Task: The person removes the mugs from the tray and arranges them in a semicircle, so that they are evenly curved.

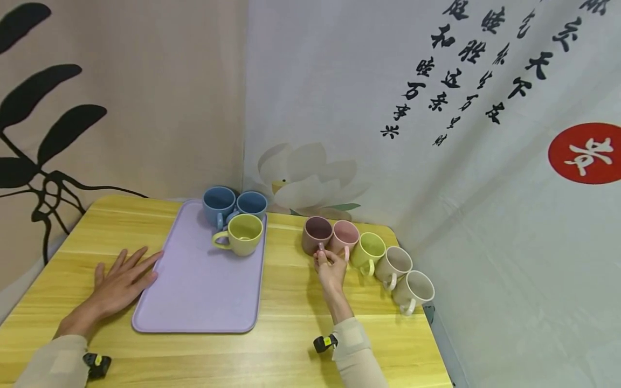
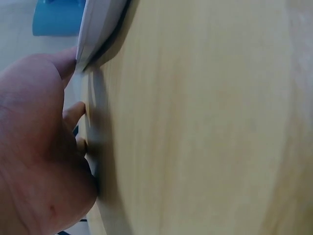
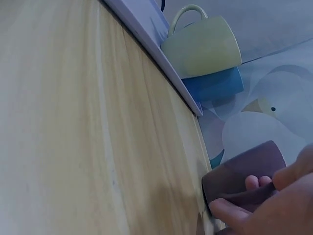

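Note:
My right hand [image 1: 332, 272] pinches the handle of a dark purple mug [image 1: 317, 231], which stands upright at the left end of a row of mugs. In the right wrist view, thumb and fingers close round that handle beside the purple mug [image 3: 239, 171]. My left hand [image 1: 118, 285] lies with fingers spread at the left edge of a lilac tray [image 1: 204, 302], its fingertips on the rim. At the tray's far end stand two blue mugs [image 1: 219, 202] and, in front of them, a yellow mug [image 1: 245, 235] with its handle to the left.
Right of the purple mug stand a pink mug [image 1: 346, 235], a lime-green mug [image 1: 368, 249], a beige mug [image 1: 395, 263] and a white mug [image 1: 415, 290], close together along the edge of the wooden table [image 1: 291, 334]. A printed curtain [image 1: 315, 108] hangs behind.

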A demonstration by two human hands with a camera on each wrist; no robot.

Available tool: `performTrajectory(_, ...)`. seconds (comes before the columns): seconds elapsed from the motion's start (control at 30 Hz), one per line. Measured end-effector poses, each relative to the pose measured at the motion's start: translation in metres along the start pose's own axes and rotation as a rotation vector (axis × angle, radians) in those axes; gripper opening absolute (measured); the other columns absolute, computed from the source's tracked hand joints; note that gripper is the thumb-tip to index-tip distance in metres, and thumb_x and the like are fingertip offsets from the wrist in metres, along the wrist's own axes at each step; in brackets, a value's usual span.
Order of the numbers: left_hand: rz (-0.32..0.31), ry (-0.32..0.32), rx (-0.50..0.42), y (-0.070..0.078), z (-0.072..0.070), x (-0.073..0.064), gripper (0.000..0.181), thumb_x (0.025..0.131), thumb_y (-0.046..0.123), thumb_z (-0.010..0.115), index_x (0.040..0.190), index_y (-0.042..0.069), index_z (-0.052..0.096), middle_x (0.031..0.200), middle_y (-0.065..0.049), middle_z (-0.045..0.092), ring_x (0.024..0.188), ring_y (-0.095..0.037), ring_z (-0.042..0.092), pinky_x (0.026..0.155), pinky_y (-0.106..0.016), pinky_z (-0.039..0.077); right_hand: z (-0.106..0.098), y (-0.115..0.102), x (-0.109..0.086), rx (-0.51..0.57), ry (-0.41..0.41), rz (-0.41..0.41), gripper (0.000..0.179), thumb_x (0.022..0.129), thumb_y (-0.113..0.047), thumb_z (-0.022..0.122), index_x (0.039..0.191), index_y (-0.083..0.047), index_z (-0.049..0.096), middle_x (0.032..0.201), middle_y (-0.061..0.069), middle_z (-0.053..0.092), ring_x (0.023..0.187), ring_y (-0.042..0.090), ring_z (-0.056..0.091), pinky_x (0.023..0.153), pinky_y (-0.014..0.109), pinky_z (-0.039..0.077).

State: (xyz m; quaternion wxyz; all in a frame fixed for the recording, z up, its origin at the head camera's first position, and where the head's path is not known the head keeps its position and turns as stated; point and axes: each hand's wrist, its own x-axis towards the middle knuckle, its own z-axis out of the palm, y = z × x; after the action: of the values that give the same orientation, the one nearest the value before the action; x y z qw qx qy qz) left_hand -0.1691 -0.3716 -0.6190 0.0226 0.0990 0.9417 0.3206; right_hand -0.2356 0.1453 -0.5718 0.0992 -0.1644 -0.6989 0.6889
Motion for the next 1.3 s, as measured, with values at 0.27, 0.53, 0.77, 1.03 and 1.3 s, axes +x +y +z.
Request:
performTrajectory(0.27,-0.01,0.0,-0.03,0.001,-0.001,0.001,0.063,0.122,0.041,0.044,0.179,0.017,0.031,0.186,-0.036,0.01,0.166,-0.075,-0.009,0.12,-0.094,-0.021,-0.01,0.001,-0.006,-0.095,-0.04,-0.014,0.026,0.114,-0.008,0.063,0.13,0.009,0.076,0.13,0.03,0.079,0.124,0.041,0.079,0.107,0.053,0.067)
performTrajectory(0.53,-0.034,0.001,-0.049,0.001,-0.001,-0.001,0.063,0.123,0.041,0.043,0.178,0.014,0.033,0.186,-0.036,0.009,0.166,-0.074,-0.011,0.119,-0.093,-0.023,-0.014,-0.005,-0.029,-0.225,0.083,-0.211,0.036,0.107,-0.002,0.067,0.142,0.005,0.067,0.163,0.03,0.059,0.146,0.05,0.066,0.119,0.061,0.059)
performTrajectory(0.77,-0.038,0.029,-0.062,0.001,0.001,-0.001,0.062,0.122,0.039,0.044,0.177,0.012,0.034,0.185,-0.037,0.012,0.166,-0.073,-0.013,0.118,-0.092,-0.026,-0.001,-0.009,-0.052,-0.191,0.16,-0.617,0.034,0.098,0.015,0.066,0.13,0.008,0.071,0.153,0.031,0.06,0.163,0.055,0.043,0.134,0.048,0.045)
performTrajectory(1.03,-0.039,0.04,-0.062,0.001,0.003,0.001,0.061,0.122,0.038,0.045,0.177,0.011,0.036,0.184,-0.037,0.016,0.167,-0.072,-0.012,0.119,-0.091,-0.027,0.033,-0.003,-0.081,-0.27,0.029,-0.798,0.037,0.092,0.016,0.068,0.124,-0.001,0.077,0.132,0.015,0.078,0.131,0.038,0.073,0.12,0.036,0.056)
performTrajectory(1.3,-0.035,0.022,-0.063,0.002,0.003,0.002,0.062,0.122,0.039,0.044,0.178,0.013,0.033,0.186,-0.034,0.012,0.167,-0.072,-0.014,0.119,-0.09,-0.029,0.07,-0.008,-0.105,-0.248,-0.343,-0.62,0.037,0.098,0.009,0.068,0.135,0.002,0.073,0.136,0.018,0.079,0.132,0.036,0.075,0.119,0.048,0.06)
